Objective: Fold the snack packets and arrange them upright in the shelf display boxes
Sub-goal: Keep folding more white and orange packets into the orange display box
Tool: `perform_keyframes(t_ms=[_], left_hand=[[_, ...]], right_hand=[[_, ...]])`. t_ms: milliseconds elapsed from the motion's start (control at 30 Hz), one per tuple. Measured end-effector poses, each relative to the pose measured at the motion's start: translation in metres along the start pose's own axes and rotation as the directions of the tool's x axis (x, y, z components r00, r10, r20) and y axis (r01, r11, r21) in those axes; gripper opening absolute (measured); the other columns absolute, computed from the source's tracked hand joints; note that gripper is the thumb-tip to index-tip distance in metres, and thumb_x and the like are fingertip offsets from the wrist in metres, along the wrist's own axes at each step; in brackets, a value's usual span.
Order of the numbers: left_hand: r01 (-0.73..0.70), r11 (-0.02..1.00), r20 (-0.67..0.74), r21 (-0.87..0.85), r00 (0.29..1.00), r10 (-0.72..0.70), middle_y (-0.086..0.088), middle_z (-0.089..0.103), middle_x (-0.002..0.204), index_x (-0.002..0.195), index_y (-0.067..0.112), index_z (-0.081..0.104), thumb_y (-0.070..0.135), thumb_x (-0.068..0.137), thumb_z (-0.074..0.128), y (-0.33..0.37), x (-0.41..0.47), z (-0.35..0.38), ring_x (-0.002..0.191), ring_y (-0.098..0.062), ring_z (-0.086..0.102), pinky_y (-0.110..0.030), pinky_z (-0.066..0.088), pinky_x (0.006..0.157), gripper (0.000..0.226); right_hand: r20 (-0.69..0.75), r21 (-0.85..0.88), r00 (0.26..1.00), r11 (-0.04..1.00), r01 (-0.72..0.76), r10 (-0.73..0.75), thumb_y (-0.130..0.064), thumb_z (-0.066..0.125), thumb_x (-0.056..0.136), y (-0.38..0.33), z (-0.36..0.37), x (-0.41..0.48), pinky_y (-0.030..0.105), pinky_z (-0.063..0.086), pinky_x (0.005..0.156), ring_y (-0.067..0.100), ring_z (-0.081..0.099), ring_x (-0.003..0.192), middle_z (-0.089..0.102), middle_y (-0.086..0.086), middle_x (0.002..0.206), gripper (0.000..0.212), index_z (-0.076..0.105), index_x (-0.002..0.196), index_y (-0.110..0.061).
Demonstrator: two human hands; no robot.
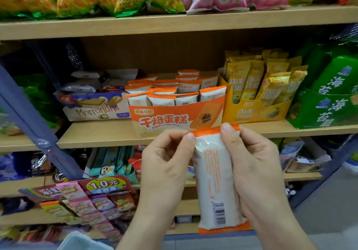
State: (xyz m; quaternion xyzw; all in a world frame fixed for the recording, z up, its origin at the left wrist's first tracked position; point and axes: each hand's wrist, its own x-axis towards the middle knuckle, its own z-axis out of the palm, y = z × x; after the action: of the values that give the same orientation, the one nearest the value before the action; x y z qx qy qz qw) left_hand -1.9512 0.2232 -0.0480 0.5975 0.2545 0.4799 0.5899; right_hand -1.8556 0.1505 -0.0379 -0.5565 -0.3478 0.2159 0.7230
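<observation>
A white snack packet [215, 176] with orange sealed ends stands upright between both hands, its back with the barcode facing me. My left hand [164, 164] pinches the packet's top left corner with thumb and forefinger. My right hand [253, 168] grips its right side, thumb on the orange top seal. Just behind, on the middle shelf, stands the orange display box [174, 120], holding several matching packets [170, 92] upright in rows.
A yellow display box [255, 110] of gold packets stands right of the orange one, a Morrondna wafer box [95, 106] left of it, and a green box [327, 108] at far right. Chip bags fill the top shelf [174, 23]. Small packets crowd the lower shelves.
</observation>
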Motion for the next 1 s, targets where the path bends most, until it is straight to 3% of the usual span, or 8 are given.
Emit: perform_keyframes(t_ms=[167,233,400,533,733,833,933,1000], left_hand=[[-0.015,0.997,0.045,0.073,0.999,0.011,-0.003,0.074,0.077,0.076,0.017,0.076,0.031,0.069,0.071,0.003,0.005,0.018,0.07,-0.008,0.067,-0.02,0.054,0.06,0.017],[-0.063,0.991,-0.004,0.12,0.998,0.064,-0.005,0.072,0.077,0.074,0.017,0.076,0.033,0.071,0.071,0.002,0.006,0.028,0.069,-0.01,0.066,-0.02,0.052,0.059,0.017],[-0.074,0.989,-0.067,0.126,0.994,0.083,-0.007,0.07,0.076,0.072,0.02,0.075,0.035,0.072,0.067,-0.01,0.004,0.055,0.071,-0.012,0.064,-0.022,0.053,0.061,0.017],[0.001,0.998,0.008,0.065,1.0,-0.001,-0.001,0.071,0.076,0.072,0.023,0.076,0.032,0.077,0.077,-0.02,0.006,0.07,0.073,-0.013,0.064,-0.025,0.054,0.063,0.01],[-0.214,0.93,0.065,0.3,0.977,0.204,0.002,0.068,0.076,0.078,0.024,0.075,0.034,0.079,0.077,-0.018,0.018,0.084,0.076,-0.013,0.062,-0.028,0.051,0.066,0.011],[-0.266,0.906,0.03,0.33,0.962,0.272,0.001,0.065,0.077,0.079,0.021,0.072,0.032,0.081,0.07,-0.028,0.019,0.091,0.075,-0.014,0.06,-0.032,0.05,0.066,0.012],[-0.228,0.931,-0.05,0.285,0.966,0.253,0.001,0.064,0.073,0.078,0.018,0.067,0.025,0.084,0.064,-0.036,0.019,0.094,0.07,-0.013,0.057,-0.033,0.047,0.063,0.011],[-0.19,0.968,-0.062,0.162,0.977,0.202,0.003,0.06,0.07,0.075,0.023,0.067,0.028,0.084,0.065,-0.037,0.019,0.095,0.067,-0.013,0.052,-0.032,0.044,0.06,0.01]], right_hand=[[0.078,-0.066,0.996,0.997,0.047,-0.042,-0.036,0.062,0.091,-0.004,-0.025,0.013,0.031,0.051,0.054,0.017,0.061,0.06,0.068,0.006,0.067,0.032,0.069,0.074,-0.01],[0.135,0.022,0.99,0.999,-0.038,0.034,-0.035,0.061,0.086,-0.005,-0.036,0.019,0.022,0.052,0.055,0.009,0.065,0.063,0.07,0.001,0.068,0.026,0.071,0.073,-0.015],[0.232,0.223,0.955,0.946,-0.236,0.183,-0.034,0.071,0.062,-0.001,-0.071,0.033,0.023,0.053,0.057,0.013,0.068,0.065,0.071,0.005,0.07,0.016,0.073,0.066,-0.019],[0.194,0.199,0.969,0.961,-0.191,0.152,-0.029,0.072,0.062,0.006,-0.092,0.042,0.021,0.052,0.054,0.013,0.068,0.061,0.071,0.005,0.066,0.015,0.075,0.064,-0.015],[0.172,0.031,0.985,0.999,0.025,-0.03,-0.034,0.074,0.071,0.006,-0.102,0.055,0.021,0.051,0.058,0.008,0.065,0.066,0.071,0.002,0.071,0.014,0.078,0.07,-0.021],[0.217,0.076,0.976,0.997,-0.008,-0.009,-0.035,0.079,0.072,0.012,-0.107,0.06,0.024,0.054,0.061,0.012,0.069,0.071,0.074,0.003,0.076,0.015,0.077,0.076,-0.021],[0.443,0.194,0.892,0.961,-0.199,0.095,-0.032,0.088,0.064,0.021,-0.118,0.071,0.027,0.056,0.068,0.018,0.071,0.084,0.073,0.003,0.092,0.031,0.071,0.088,-0.024],[0.632,0.211,0.752,0.893,-0.397,0.185,-0.039,0.091,0.055,0.026,-0.124,0.075,0.033,0.056,0.069,0.024,0.07,0.09,0.071,0.008,0.104,0.057,0.064,0.102,-0.022]])
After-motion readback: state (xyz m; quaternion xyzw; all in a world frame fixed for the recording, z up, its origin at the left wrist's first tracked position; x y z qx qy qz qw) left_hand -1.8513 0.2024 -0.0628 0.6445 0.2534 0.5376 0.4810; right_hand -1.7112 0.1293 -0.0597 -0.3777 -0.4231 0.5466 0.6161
